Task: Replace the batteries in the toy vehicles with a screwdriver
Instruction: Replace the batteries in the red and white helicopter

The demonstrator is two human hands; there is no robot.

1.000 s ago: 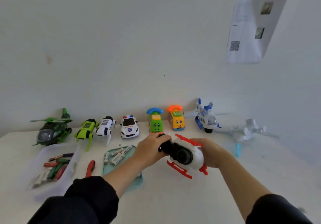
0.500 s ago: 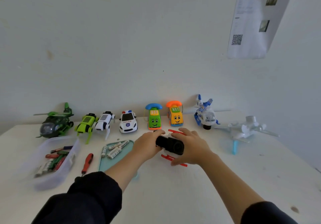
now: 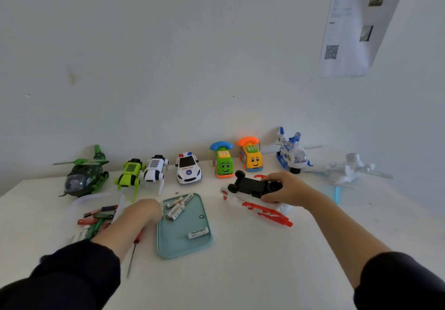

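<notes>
Nearest: red-handled screwdriver with thin steel shaft [image 3: 135, 247] flat on white table [image 3: 252, 268], tip toward camera, handle partly under left forearm. Not picked up.

Left hand [image 3: 142, 211] low at left edge of pale teal plastic tray [image 3: 184, 244], just above screwdriver handle; fingers hidden from this angle, grip state cannot tell. One loose white AA battery [image 3: 198, 233] near tray front; cluster of white batteries [image 3: 178, 204] at tray back, just beside left hand.

Clear plastic tub of red and green used batteries [image 3: 96, 218] left of tray.

Right hand [image 3: 286, 188] curled over one end of overturned white-and-red toy helicopter with black underside [image 3: 252, 190], pinning it to table, underside and wheels up, red rotor blades splayed beneath.

Far row against wall: green helicopter, robot dogs, police car, phone cars, blue-white helicopter.

Step, judged: fetch screwdriver, open battery hatch. Advice: take handle fully in left palm, shaft in line with screw; keep right-hand pressure straight down to stop rocking on rotor; seat tip fully before turning; drop screw in tray.
</notes>
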